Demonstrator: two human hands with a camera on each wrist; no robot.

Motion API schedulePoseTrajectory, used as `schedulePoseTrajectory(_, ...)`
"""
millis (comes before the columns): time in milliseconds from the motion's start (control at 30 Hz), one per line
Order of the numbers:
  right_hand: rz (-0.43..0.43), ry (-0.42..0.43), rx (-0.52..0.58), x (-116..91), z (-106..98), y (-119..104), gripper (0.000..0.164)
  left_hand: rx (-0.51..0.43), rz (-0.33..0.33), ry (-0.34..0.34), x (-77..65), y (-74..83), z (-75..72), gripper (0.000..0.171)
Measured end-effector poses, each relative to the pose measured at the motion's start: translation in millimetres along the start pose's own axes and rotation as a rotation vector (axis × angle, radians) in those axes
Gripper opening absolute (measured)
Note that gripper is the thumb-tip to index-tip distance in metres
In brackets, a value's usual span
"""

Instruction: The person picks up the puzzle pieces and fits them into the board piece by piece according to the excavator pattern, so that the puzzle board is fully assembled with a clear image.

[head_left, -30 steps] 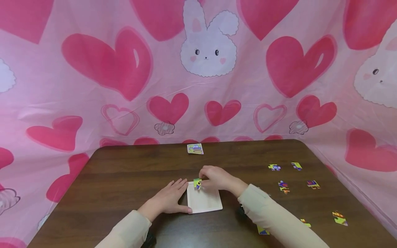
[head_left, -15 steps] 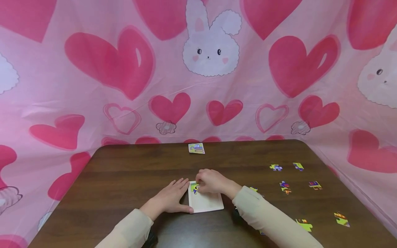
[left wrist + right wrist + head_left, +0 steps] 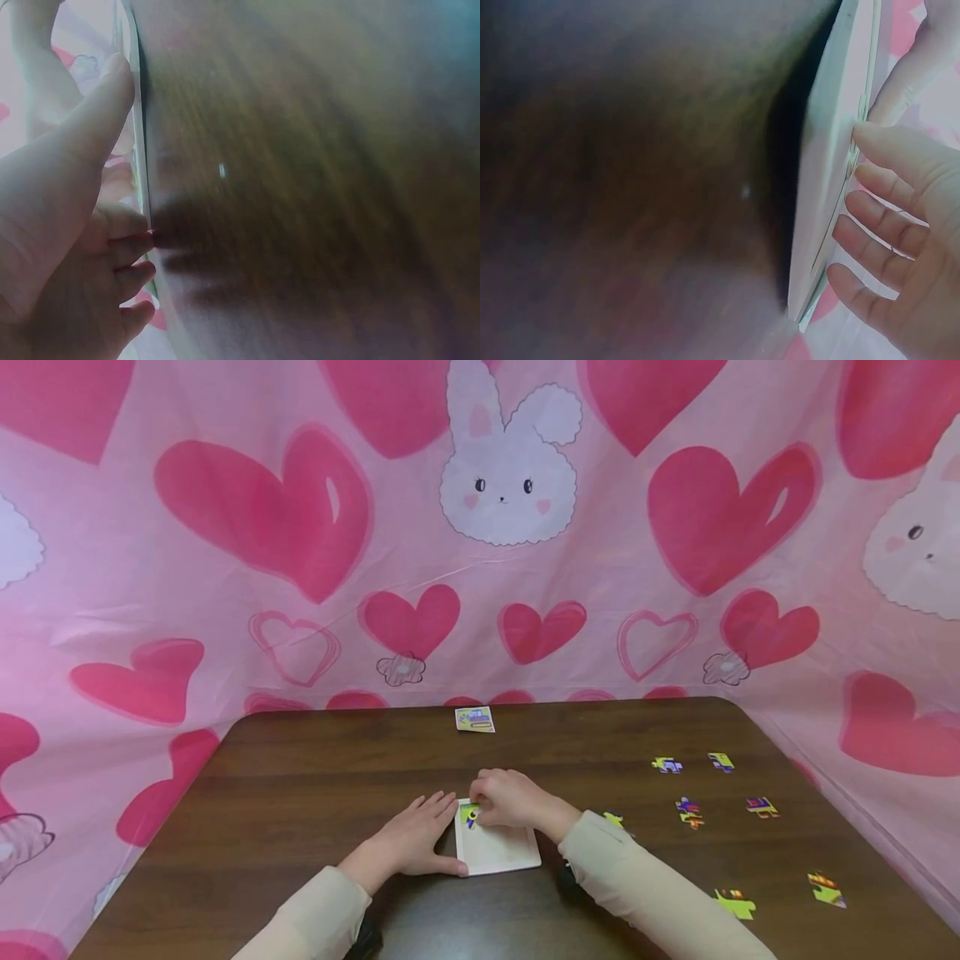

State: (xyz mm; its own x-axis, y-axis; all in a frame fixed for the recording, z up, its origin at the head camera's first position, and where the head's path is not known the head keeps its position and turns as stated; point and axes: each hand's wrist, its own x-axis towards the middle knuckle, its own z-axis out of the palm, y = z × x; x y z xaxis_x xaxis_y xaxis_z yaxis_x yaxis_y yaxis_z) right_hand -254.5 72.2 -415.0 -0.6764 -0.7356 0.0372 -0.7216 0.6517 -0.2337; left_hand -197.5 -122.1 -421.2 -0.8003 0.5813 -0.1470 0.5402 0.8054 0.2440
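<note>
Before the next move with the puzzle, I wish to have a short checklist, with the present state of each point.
1. White tray on the table: ok.
2. Left-hand grip at the tray's left side, thumb on the near corner: ok.
3. Placed piece in the far-left corner, fully seated: cannot tell, partly covered.
4. Right-hand grip clear of the tray: not ok, over it.
5. Picture card uncovered: ok.
6. Loose pieces all uncovered: not ok, the right sleeve partly hides one.

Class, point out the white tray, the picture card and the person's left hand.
White tray (image 3: 501, 852): head view, bare floor.
Picture card (image 3: 475, 719): head view, printed middle.
Left hand (image 3: 407, 843): head view, back of hand.
</note>
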Motion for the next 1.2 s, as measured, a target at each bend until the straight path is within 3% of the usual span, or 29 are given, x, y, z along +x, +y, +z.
schedulePoseTrajectory(333,0.021,0.026,0.061,-10,-15,10,0.019,0.01,-0.009,-0.013,1.0,0.9,0.2,0.099)
schedulePoseTrajectory(567,0.056,0.134,0.075,-26,-40,39,0.026,0.013,-0.023,-0.014,1.2,2.0,1.1,0.099)
schedulePoseTrajectory(833,0.145,0.265,0.114,-61,-67,84,0.027,0.028,-0.008,0.003,0.5,1.7,2.9,0.099)
schedulePoseTrajectory(1200,0.275,0.383,0.169,-117,-81,142,0.031,0.036,-0.001,0.003,0.6,2.0,2.8,0.098)
